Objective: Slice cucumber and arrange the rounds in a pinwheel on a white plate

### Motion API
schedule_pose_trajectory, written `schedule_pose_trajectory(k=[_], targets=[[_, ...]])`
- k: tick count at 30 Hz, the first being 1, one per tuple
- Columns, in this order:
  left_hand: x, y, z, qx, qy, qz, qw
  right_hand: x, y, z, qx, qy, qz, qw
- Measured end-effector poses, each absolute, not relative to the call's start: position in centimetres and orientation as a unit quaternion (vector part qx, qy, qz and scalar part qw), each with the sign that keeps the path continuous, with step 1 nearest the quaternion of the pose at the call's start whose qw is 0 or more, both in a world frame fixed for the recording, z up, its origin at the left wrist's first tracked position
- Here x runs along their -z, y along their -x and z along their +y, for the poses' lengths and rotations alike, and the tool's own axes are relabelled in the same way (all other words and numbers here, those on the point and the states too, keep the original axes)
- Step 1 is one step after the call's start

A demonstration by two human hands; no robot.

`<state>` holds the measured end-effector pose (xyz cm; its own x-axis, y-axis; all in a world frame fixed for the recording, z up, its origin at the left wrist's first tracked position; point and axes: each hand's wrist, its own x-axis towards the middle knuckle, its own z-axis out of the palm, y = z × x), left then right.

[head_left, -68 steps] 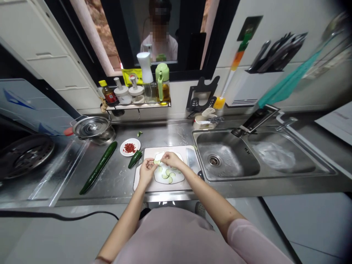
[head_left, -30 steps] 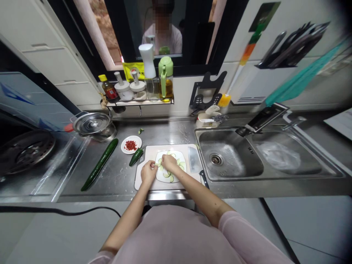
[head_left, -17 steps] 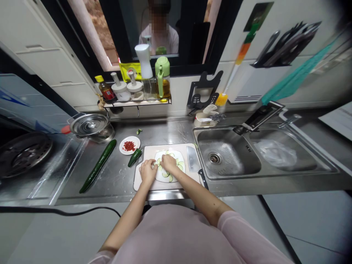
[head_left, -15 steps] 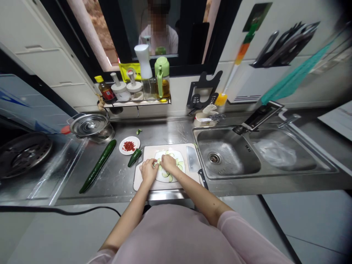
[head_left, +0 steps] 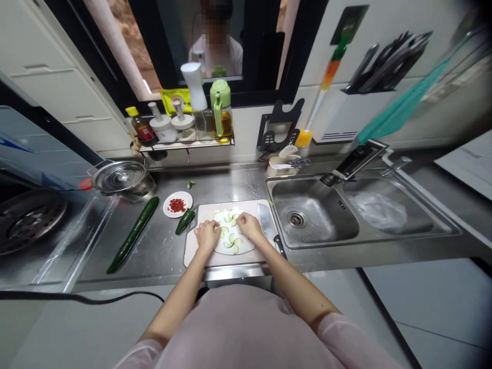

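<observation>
Cucumber slices (head_left: 233,243) clustered near plate (head_left: 248,245) rim, gaps between clusters.

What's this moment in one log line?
bare left hand: left side of squarish white plate; bare right hand: right side; green-edged cucumber slices: swirled on plate; black-handled steel knife: right of plate

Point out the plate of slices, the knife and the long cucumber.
Plate of slices (head_left: 248,246), head view: bare lower-right corner.
Knife (head_left: 266,220), head view: middle of blade.
Long cucumber (head_left: 134,234), head view: mid-length.
</observation>
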<state>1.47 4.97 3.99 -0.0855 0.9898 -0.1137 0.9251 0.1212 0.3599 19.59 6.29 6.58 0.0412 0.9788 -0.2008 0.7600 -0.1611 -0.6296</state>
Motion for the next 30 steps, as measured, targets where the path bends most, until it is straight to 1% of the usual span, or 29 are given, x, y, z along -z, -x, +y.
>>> schedule_pose_trajectory(k=[3,11,17,26,30], targets=[[-3.9,-1.5,4.9,-0.095,-0.654,0.732,0.166,-6.5,-19.9,5.6,-0.288,0.698,-0.637,0.155],[-4.0,-1.5,4.8,-0.095,-0.650,0.734,0.173,-6.7,-16.3,4.8,-0.251,0.668,-0.700,0.026],[-4.1,-1.4,4.9,-0.092,-0.649,0.735,0.177,-6.7,-15.3,5.5,-0.236,0.665,-0.708,-0.027],[-4.1,-1.4,4.9,-0.089,-0.649,0.733,0.183,-6.7,-15.6,6.0,-0.235,0.669,-0.704,-0.042],[-4.0,-1.4,5.0,-0.089,-0.649,0.733,0.185,-6.6,-15.8,5.9,-0.238,0.669,-0.703,-0.022]])
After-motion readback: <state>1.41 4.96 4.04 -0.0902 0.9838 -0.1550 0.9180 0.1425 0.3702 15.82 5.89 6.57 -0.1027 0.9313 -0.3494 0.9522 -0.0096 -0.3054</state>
